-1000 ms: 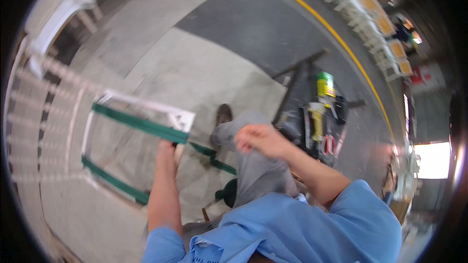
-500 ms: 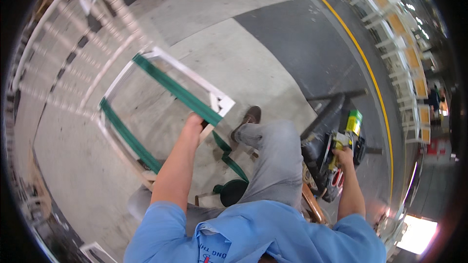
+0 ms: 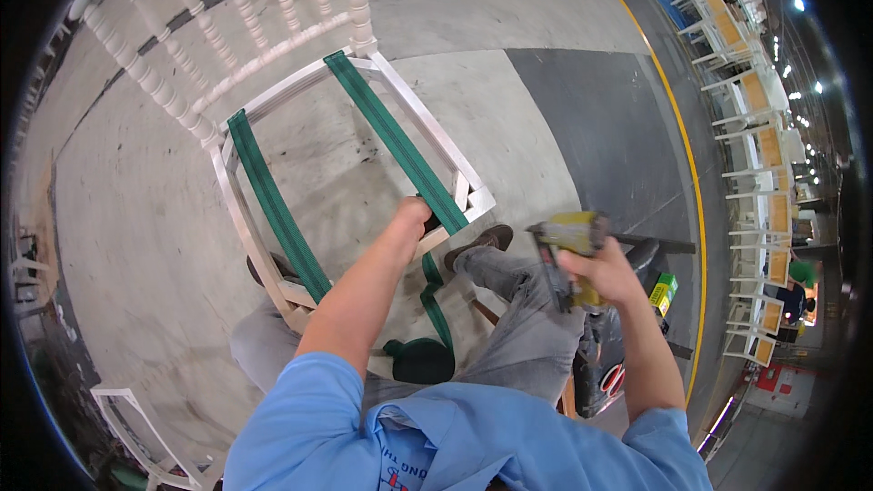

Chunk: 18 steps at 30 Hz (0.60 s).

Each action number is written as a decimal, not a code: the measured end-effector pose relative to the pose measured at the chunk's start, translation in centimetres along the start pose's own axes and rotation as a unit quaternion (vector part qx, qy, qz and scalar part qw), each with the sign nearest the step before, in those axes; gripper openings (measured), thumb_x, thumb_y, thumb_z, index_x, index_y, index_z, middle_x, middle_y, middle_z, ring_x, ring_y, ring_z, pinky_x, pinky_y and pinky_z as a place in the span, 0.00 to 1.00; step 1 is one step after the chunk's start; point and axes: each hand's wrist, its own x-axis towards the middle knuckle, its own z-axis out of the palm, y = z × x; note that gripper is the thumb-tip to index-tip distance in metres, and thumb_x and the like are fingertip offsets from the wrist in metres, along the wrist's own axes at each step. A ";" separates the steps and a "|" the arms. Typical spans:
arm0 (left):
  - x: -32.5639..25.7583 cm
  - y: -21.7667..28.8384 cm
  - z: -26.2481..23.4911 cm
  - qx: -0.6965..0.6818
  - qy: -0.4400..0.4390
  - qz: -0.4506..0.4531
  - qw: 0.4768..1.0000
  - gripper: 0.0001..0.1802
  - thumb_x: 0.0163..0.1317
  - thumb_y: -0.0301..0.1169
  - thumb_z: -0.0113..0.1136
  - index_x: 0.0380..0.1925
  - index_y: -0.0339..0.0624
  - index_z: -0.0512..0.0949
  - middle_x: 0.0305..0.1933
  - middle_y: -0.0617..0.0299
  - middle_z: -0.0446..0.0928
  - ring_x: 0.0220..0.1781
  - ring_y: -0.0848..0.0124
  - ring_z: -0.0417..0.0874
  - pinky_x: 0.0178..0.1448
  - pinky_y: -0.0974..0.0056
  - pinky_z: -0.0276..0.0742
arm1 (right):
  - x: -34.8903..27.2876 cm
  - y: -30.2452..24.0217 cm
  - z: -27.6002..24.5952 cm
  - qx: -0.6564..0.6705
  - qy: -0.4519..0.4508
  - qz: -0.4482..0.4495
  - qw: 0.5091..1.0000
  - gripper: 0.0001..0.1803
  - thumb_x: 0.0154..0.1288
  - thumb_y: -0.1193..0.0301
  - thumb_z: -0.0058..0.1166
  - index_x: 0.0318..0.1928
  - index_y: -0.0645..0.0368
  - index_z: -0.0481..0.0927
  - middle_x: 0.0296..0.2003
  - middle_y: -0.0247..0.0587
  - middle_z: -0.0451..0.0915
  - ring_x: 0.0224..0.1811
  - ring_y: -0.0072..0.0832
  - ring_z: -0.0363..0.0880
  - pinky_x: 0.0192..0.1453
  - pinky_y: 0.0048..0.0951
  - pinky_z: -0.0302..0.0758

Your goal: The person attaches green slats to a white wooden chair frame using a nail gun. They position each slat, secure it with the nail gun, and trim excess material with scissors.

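Note:
A whitish wooden chair frame (image 3: 427,120) with turned back spindles stands tilted before me, its seat open. Two green webbing straps (image 3: 396,139) cross the opening from back rail to front rail. My left hand (image 3: 415,212) is closed at the front rail beside the right strap, its fingers partly hidden behind strap and rail. From there the webbing hangs down to a dark green roll (image 3: 423,360) by my legs. My right hand (image 3: 605,271) grips a yellow and black staple gun (image 3: 575,235), blurred by motion, raised above my knee to the right of the chair.
A black padded stand (image 3: 596,359) on my right holds a green and yellow box (image 3: 663,292) and red-handled scissors (image 3: 613,376). White chairs (image 3: 759,145) line the far right past a yellow floor line (image 3: 688,150). Another white frame (image 3: 136,436) lies lower left.
My right hand has lifted the staple gun off the stand and brought it left toward the chair. The chair and my left hand appear farther right in view.

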 end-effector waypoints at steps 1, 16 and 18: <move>0.0 0.0 0.0 0.001 -0.007 0.007 1.000 0.12 0.72 0.22 0.62 0.46 0.19 0.85 0.47 0.43 0.87 0.40 0.55 0.89 0.44 0.48 0.84 | 1.3 -1.3 1.8 0.014 -0.020 0.009 1.000 0.21 0.68 0.63 0.74 0.53 0.63 0.85 0.33 0.31 0.82 0.27 0.18 0.76 0.31 0.27 0.72; -1.2 0.6 0.1 0.051 -0.035 -0.005 0.998 0.12 0.73 0.24 0.60 0.45 0.23 0.87 0.43 0.48 0.89 0.37 0.56 0.90 0.40 0.49 0.84 | 7.9 -3.5 10.1 -0.076 -0.050 0.051 0.995 0.19 0.69 0.64 0.73 0.50 0.66 0.85 0.30 0.34 0.83 0.22 0.21 0.77 0.26 0.28 0.73; -1.1 0.5 0.0 0.057 -0.037 -0.002 0.998 0.12 0.73 0.25 0.61 0.45 0.24 0.87 0.42 0.48 0.89 0.37 0.56 0.90 0.40 0.49 0.83 | 7.9 -3.5 10.3 -0.081 -0.048 0.047 0.994 0.18 0.70 0.64 0.73 0.50 0.66 0.85 0.28 0.33 0.82 0.22 0.20 0.77 0.25 0.28 0.72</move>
